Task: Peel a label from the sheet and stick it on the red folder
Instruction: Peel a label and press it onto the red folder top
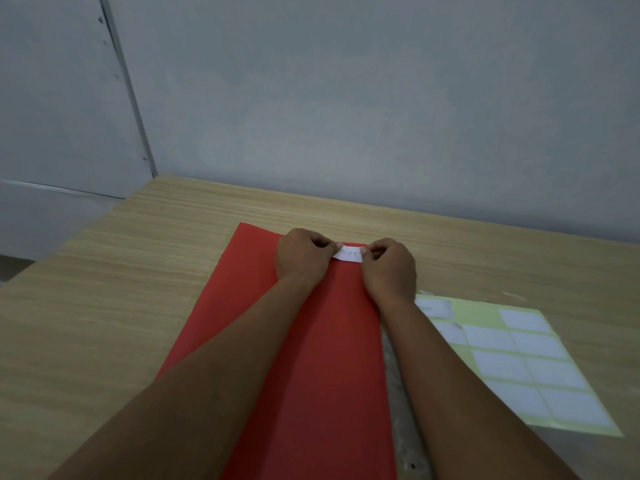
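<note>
Head view. My left hand [302, 258] and right hand [389, 268] meet over the far end of the red folder [311, 358], each pinching one short end of the white label [348, 255] — fingers closed on it, thumbs on top. The label's long axis runs left to right, across the folder's width, just short of the folder's far edge; faint writing shows on it, too blurred to read. The folder's long axis runs away from me, tilted slightly leftward. Bare counter [138, 271] lies open to the left and beyond the folder, up to the grey wall [346, 98]. On the right the label sheet [519, 358] lies flat just beside the folder's right edge — several white labels remaining, some cells bare.
</note>
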A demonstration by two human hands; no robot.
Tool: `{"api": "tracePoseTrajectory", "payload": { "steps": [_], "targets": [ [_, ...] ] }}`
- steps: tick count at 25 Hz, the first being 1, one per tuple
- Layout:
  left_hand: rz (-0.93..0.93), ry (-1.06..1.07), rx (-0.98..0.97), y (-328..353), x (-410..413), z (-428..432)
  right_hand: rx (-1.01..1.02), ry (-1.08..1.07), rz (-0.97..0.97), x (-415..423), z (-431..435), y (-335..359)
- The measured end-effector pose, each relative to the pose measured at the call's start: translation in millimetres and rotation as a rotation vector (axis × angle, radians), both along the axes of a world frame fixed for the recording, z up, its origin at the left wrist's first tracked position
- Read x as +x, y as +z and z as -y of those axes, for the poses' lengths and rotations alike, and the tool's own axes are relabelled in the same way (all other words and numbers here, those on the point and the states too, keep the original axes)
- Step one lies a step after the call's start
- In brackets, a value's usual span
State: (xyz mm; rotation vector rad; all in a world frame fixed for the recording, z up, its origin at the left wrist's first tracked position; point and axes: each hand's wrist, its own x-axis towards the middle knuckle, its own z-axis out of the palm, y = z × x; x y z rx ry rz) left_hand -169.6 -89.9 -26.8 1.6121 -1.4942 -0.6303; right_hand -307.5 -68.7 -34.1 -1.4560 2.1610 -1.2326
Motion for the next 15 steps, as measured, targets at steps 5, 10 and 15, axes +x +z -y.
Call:
{"api": "tracePoseTrajectory", "payload": {
  "steps": [5, 10, 15],
  "targets": [
    [0.044, 0.011, -0.022, -2.7, -1.8, -0.5, 0.021, -0.035, 0.021, 0.3, 0.6, 0.1],
    [0.088, 0.015, -0.023, -5.0, -3.1, -0.2, 0.026, -0.042, 0.01, 1.2, 1.5, -0.2],
    [0.083, 0.028, -0.027, -6.0, -3.2, -0.4, 0.02, -0.047, -0.006, 1.4, 0.9, -0.7]
  ]
}}
